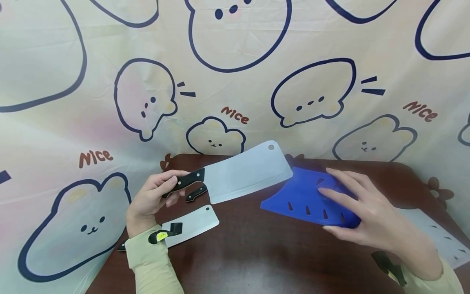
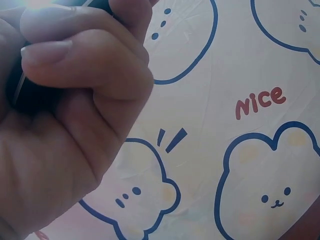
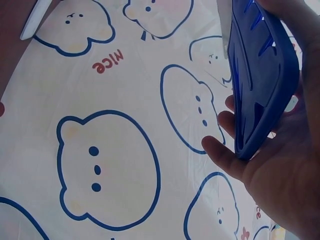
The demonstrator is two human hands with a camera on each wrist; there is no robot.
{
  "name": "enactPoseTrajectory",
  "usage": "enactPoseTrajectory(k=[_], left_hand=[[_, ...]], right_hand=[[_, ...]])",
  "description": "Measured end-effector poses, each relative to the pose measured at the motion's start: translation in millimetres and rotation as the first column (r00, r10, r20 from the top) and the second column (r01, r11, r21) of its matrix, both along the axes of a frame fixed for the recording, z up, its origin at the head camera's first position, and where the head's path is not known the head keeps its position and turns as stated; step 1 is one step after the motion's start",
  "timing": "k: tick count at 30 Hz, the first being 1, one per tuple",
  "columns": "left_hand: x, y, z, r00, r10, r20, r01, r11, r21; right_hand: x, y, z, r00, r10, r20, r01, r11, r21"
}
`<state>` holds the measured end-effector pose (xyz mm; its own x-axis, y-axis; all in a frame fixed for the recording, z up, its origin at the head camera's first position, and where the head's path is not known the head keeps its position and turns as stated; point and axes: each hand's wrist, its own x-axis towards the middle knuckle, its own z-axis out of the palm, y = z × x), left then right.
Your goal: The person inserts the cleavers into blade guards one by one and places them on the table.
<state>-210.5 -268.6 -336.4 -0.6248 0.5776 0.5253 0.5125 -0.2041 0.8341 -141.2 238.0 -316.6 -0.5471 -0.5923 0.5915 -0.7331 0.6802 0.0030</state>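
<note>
My left hand (image 1: pixel 147 202) grips a large cleaver (image 1: pixel 247 173) by its black riveted handle, the broad blade pointing right. In the left wrist view, curled fingers (image 2: pixel 90 70) wrap the dark handle. On the right, my right hand (image 1: pixel 374 216) holds a blue plastic blade cover (image 1: pixel 299 200) with a row of slots, thumb below and fingers over the top. The cover's body is also visible in the right wrist view, a thin blue shell (image 3: pixel 272 75) against the palm. In the head view, the cleaver's front lower corner overlaps the cover's upper left edge.
A smaller cleaver (image 1: pixel 196 224) lies on the dark brown table (image 1: pixel 257 253), partly behind the left wrist. Another black knife handle (image 1: pixel 196 193) shows below the large blade. A white slotted cover (image 1: pixel 437 232) lies at the right. A patterned cloth (image 1: pixel 257 102) hangs behind the table.
</note>
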Motion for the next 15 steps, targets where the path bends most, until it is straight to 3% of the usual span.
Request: enactPoseTrajectory(k=[9, 15], left_hand=[[1.5, -1.3, -0.3, 1.000, 0.023, 0.013, -0.023, 1.000, -0.013], [-0.9, -1.8, -1.1, 1.000, -0.006, -0.005, 0.006, 1.000, -0.004]], right_hand=[[-0.8, 0.9, 0.0, 0.996, 0.052, -0.071, -0.055, 0.998, -0.030], [0.1, 0.5, 0.0, 0.997, 0.044, -0.057, -0.045, 0.999, -0.022]])
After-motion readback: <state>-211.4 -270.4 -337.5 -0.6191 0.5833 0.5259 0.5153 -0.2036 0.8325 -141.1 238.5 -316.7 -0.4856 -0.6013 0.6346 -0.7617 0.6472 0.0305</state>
